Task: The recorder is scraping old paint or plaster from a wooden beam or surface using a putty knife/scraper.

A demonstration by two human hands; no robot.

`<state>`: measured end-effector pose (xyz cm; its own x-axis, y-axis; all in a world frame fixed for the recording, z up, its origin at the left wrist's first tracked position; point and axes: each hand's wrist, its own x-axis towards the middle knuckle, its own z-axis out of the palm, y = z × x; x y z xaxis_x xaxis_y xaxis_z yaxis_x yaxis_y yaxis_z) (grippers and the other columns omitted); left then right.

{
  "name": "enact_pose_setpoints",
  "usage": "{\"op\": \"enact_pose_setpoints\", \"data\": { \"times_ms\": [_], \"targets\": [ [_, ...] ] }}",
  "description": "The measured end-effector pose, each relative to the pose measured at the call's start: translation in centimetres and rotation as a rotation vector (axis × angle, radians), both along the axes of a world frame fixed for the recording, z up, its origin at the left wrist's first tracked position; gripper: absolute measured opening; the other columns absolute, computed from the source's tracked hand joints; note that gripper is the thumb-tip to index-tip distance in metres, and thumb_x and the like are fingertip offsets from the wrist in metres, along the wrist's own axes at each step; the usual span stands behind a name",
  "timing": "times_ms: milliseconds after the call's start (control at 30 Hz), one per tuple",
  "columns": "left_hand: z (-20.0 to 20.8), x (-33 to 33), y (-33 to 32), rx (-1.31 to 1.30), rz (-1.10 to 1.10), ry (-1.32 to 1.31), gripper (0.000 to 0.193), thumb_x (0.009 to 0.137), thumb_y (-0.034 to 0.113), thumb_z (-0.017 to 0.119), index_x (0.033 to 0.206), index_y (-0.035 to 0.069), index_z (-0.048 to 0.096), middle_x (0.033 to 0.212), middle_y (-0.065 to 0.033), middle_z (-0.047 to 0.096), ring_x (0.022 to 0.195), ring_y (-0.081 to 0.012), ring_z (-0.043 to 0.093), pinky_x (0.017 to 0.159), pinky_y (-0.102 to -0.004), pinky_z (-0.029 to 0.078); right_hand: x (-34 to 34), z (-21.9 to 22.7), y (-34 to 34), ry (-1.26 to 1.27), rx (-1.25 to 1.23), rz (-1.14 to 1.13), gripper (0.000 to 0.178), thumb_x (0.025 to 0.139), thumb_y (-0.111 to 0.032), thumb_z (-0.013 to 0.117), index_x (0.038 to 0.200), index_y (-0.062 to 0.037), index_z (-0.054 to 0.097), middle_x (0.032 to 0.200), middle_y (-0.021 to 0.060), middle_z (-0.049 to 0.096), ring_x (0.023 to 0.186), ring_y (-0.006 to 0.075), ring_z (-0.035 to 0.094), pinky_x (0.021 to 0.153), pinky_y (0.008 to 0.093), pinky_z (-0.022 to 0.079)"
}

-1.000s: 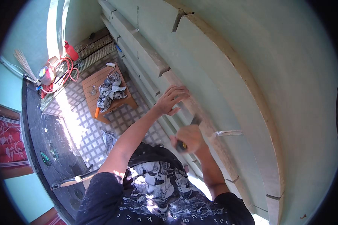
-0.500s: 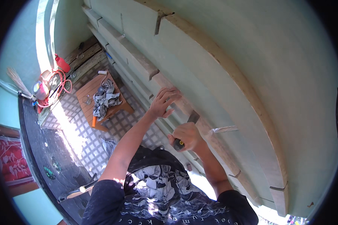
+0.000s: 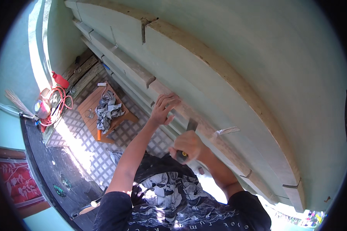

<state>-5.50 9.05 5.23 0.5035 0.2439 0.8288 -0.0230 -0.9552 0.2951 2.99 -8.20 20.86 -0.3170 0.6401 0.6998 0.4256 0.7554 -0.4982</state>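
Observation:
A long wooden ledge (image 3: 232, 155) runs slantwise along the pale green wall, its middle stretch bare and brownish. My left hand (image 3: 164, 108) rests on its edge with fingers spread, holding nothing. Lower right along the ledge, my right hand (image 3: 189, 145) is closed round the dark handle of a scraper, and a bit of yellow shows at the handle's end. The flat grey blade of the scraper (image 3: 192, 124) points up and meets the ledge's near edge. A whitish strip (image 3: 227, 130) sticks out above the ledge, just right of the blade.
A thicker curved board (image 3: 235, 82) crosses the wall higher up. At left, a small wooden table (image 3: 86, 119) bears crumpled newspaper (image 3: 108, 109) and a paint roller (image 3: 101, 84). Beyond it lie a red bottle (image 3: 60, 80) and an orange hose (image 3: 61, 104). A dark counter (image 3: 58, 165) stands at left.
My right hand with the scraper has shifted slightly down and left, and the blade now stands more upright. My left hand stays on the ledge. The whole view has shifted a little.

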Motion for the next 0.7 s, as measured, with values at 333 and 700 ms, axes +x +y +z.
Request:
{"op": "enact_pose_setpoints", "data": {
  "times_ms": [333, 700],
  "targets": [
    [-0.1, -0.2, 0.1, 0.005, 0.022, 0.029, 0.05, 0.097, 0.046, 0.042, 0.123, 0.009, 0.064, 0.127, -0.0125, 0.059, 0.123, -0.0352, 0.054, 0.107, -0.0531, 0.036, 1.3, -0.5, -0.2, -0.117, -0.084, -0.058, 0.03, 0.068, -0.006, 0.079, 0.065, -0.0141, 0.05, 0.057, 0.0017, 0.049, 0.047, 0.021, 0.054, 0.044, 0.0346, 0.04],
    [-0.1, -0.1, 0.1, 0.005, 0.029, 0.031, 0.048, 0.096, 0.044, 0.043, 0.122, 0.009, 0.064, 0.127, -0.0121, 0.058, 0.124, -0.0343, 0.054, 0.105, -0.053, 0.038, 0.0, 1.7, -1.9, -0.047, -0.002, 0.047, 0.029, 0.074, -0.002, 0.076, 0.064, -0.0124, 0.05, 0.057, 0.0002, 0.047, 0.046, 0.0212, 0.051, 0.042, 0.0337, 0.037]
  ]
}}
